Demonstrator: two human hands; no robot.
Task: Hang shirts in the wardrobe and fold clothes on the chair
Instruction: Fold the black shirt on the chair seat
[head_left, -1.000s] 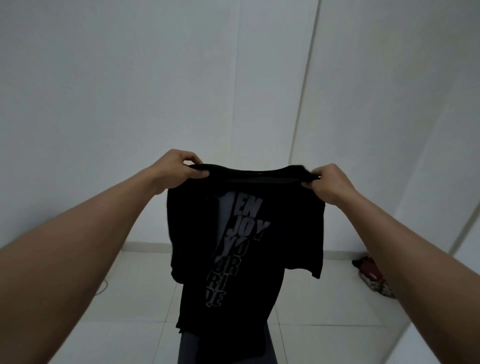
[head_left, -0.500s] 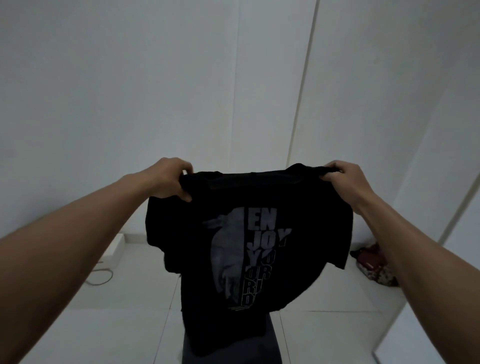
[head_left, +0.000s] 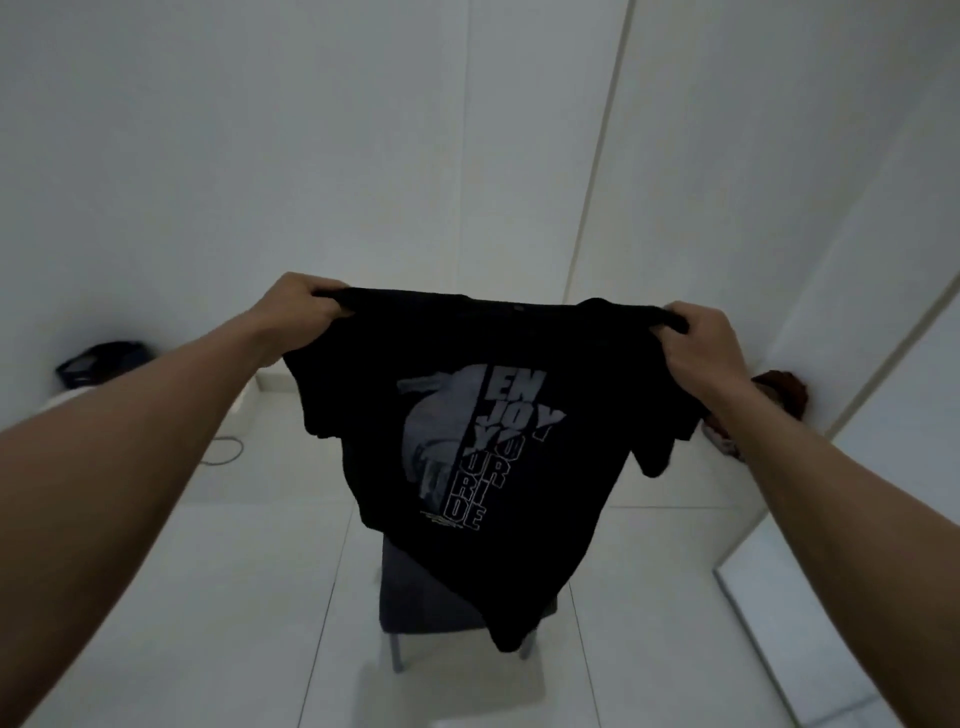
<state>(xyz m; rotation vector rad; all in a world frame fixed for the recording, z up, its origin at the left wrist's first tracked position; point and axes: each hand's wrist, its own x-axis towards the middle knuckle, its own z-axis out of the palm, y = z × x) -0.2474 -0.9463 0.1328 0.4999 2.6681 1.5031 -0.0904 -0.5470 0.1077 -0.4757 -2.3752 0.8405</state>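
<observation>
Left hand (head_left: 301, 306) and right hand (head_left: 698, 343) grip black shirt (head_left: 467, 415).

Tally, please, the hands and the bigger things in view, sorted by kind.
black T-shirt: 1
hands: 2, left hand and right hand, both gripping it
grey chair: 1
reddish bundle on the floor: 1
dark object at far left, unclear: 1
Total: 6

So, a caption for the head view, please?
Left hand and right hand hold a black printed T-shirt spread over a grey chair.
</observation>
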